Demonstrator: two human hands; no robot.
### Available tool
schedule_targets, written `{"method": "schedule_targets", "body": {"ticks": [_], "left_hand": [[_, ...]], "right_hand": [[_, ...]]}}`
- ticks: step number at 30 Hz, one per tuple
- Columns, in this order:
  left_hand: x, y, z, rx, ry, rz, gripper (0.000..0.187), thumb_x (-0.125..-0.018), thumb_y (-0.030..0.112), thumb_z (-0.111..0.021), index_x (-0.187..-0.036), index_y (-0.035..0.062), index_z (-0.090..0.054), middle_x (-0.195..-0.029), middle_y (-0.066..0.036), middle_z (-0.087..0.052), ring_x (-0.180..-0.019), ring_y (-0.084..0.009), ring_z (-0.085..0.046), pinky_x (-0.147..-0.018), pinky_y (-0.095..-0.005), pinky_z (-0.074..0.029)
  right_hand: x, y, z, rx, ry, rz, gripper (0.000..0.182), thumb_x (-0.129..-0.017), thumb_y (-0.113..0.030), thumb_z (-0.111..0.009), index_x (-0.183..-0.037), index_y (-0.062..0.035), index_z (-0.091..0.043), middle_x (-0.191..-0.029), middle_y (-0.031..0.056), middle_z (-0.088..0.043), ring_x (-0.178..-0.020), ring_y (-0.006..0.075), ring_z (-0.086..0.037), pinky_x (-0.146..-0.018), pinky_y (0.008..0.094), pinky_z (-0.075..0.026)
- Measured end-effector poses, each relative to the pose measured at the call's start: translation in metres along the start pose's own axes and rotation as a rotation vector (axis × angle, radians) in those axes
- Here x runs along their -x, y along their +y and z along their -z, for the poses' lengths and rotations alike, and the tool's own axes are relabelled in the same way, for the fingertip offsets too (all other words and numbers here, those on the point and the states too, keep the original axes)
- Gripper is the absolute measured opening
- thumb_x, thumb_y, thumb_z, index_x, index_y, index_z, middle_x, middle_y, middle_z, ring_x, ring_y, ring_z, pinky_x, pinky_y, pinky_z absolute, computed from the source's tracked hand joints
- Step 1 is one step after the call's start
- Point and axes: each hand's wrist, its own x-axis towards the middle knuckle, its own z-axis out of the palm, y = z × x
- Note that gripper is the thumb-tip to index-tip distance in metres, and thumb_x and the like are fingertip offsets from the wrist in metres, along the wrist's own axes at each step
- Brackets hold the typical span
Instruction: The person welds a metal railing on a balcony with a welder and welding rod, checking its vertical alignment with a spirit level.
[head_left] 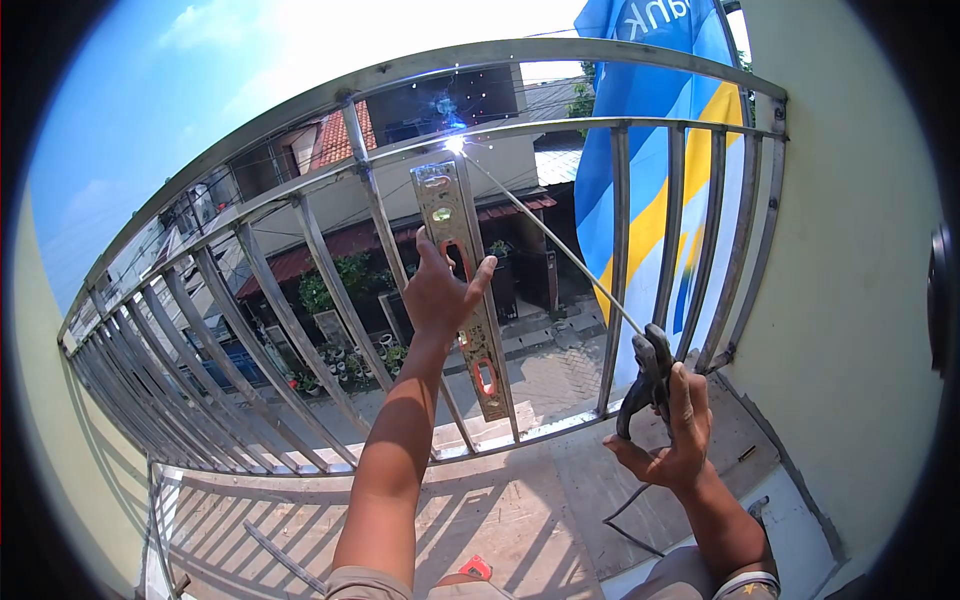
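My left hand (440, 290) presses a worn spirit level (490, 345) against an upright bar (473, 220) of the metal railing (560, 125); its fingers are wrapped round the level's edges. In my right hand (675, 430) is a dark electrode holder (650, 375). A long thin welding rod (555, 240) runs from the holder up and left to the railing's upper crossbar. At the rod's tip, just above the level, a bright arc (455, 144) glows, with sparks and bluish smoke around it.
Pale walls (840, 300) flank the railing. A blue, yellow and white banner (650, 200) hangs outside at the right. On the tiled floor (480, 500) lie a loose metal bar (283, 557), a red object (476, 567) and a cable (630, 540).
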Motion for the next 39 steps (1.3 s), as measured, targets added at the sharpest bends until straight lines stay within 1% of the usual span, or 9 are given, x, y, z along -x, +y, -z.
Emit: {"method": "schedule_targets", "body": {"ticks": [5,7,8,10,11,17,25,35,39], "left_hand": [[-0.0006,0.0005,-0.0006,0.033,0.031,-0.044,0.1,-0.082,0.06,-0.086,-0.143,-0.0023,-0.038,-0.095,-0.013,-0.07,-0.081,-0.0376,-0.077,-0.071,-0.0499,-0.06],[-0.0017,0.0031,0.0013,-0.047,-0.046,0.061,0.097,-0.082,0.058,-0.087,-0.142,0.0015,-0.037,-0.093,-0.012,-0.069,-0.079,-0.0362,-0.076,-0.069,-0.0493,-0.06],[-0.001,0.0015,0.0,-0.046,-0.047,0.061,0.097,-0.082,0.058,-0.087,-0.142,0.0015,-0.037,-0.093,-0.012,-0.069,-0.079,-0.0362,-0.076,-0.069,-0.0493,-0.06],[0.0001,-0.0028,-0.0034,0.022,0.052,-0.076,0.094,-0.083,0.055,-0.088,-0.142,0.0044,-0.036,-0.09,-0.01,-0.068,-0.076,-0.0348,-0.075,-0.067,-0.0489,-0.06],[0.0005,-0.0043,-0.0053,0.007,0.066,-0.074,0.094,-0.083,0.055,-0.088,-0.142,0.0049,-0.036,-0.089,-0.009,-0.067,-0.075,-0.0348,-0.075,-0.067,-0.049,-0.06],[0.0009,-0.0054,-0.0057,0.024,0.052,-0.062,0.095,-0.082,0.056,-0.088,-0.143,0.0054,-0.035,-0.09,-0.009,-0.068,-0.077,-0.0355,-0.076,-0.068,-0.0485,-0.061],[0.0005,-0.0044,-0.0049,0.006,0.035,-0.059,0.098,-0.083,0.057,-0.087,-0.144,0.0023,-0.033,-0.091,-0.01,-0.068,-0.077,-0.0356,-0.076,-0.068,-0.0494,-0.061],[0.0005,-0.0041,-0.0046,0.001,0.049,-0.064,0.098,-0.083,0.056,-0.088,-0.144,0.0029,-0.032,-0.091,-0.01,-0.067,-0.076,-0.0363,-0.075,-0.067,-0.0496,-0.06],[0.0005,-0.0042,-0.0052,0.006,0.033,-0.052,0.098,-0.083,0.056,-0.087,-0.144,0.0032,-0.033,-0.092,-0.01,-0.067,-0.078,-0.0365,-0.076,-0.069,-0.05,-0.061]], "right_hand": [[0.0021,0.0007,-0.0007,0.003,-0.007,-0.009,0.109,-0.073,-0.034,-0.098,-0.16,0.0049,-0.044,-0.115,0.019,-0.063,-0.085,0.0234,-0.071,-0.063,0.0346,-0.061],[0.0025,0.0006,-0.0002,0.007,-0.011,-0.011,0.11,-0.073,-0.034,-0.098,-0.16,0.005,-0.044,-0.115,0.0193,-0.063,-0.085,0.0237,-0.071,-0.064,0.0348,-0.06],[0.0021,0.0004,0.0005,0.007,-0.002,0.0,0.111,-0.073,-0.034,-0.098,-0.16,0.0051,-0.044,-0.115,0.0195,-0.063,-0.085,0.0242,-0.07,-0.064,0.0348,-0.06],[0.0003,0.0004,0.0018,0.007,0.008,0.012,0.112,-0.072,-0.035,-0.099,-0.161,0.0052,-0.043,-0.115,0.0198,-0.063,-0.085,0.0246,-0.069,-0.064,0.0348,-0.059],[-0.0007,0.0002,0.003,0.014,0.014,0.026,0.113,-0.072,-0.035,-0.099,-0.161,0.0051,-0.042,-0.116,0.0201,-0.063,-0.085,0.0248,-0.069,-0.064,0.0345,-0.059],[-0.0004,-0.001,0.0016,0.01,-0.003,0.009,0.113,-0.072,-0.034,-0.099,-0.162,0.0045,-0.041,-0.117,0.0207,-0.064,-0.086,0.0239,-0.069,-0.064,0.0337,-0.059],[-0.0015,-0.0007,0.0002,0.004,-0.012,0.002,0.111,-0.073,-0.032,-0.098,-0.162,0.0043,-0.042,-0.117,0.0198,-0.065,-0.087,0.0232,-0.071,-0.064,0.0339,-0.06],[-0.0023,-0.0016,-0.002,-0.01,-0.005,-0.007,0.109,-0.075,-0.032,-0.098,-0.162,0.0037,-0.043,-0.117,0.0196,-0.065,-0.088,0.0229,-0.073,-0.065,0.0342,-0.062],[-0.0015,-0.0009,-0.0027,-0.012,-0.004,-0.008,0.109,-0.075,-0.033,-0.098,-0.162,0.004,-0.043,-0.117,0.0194,-0.065,-0.087,0.0228,-0.072,-0.066,0.0347,-0.061]]}}
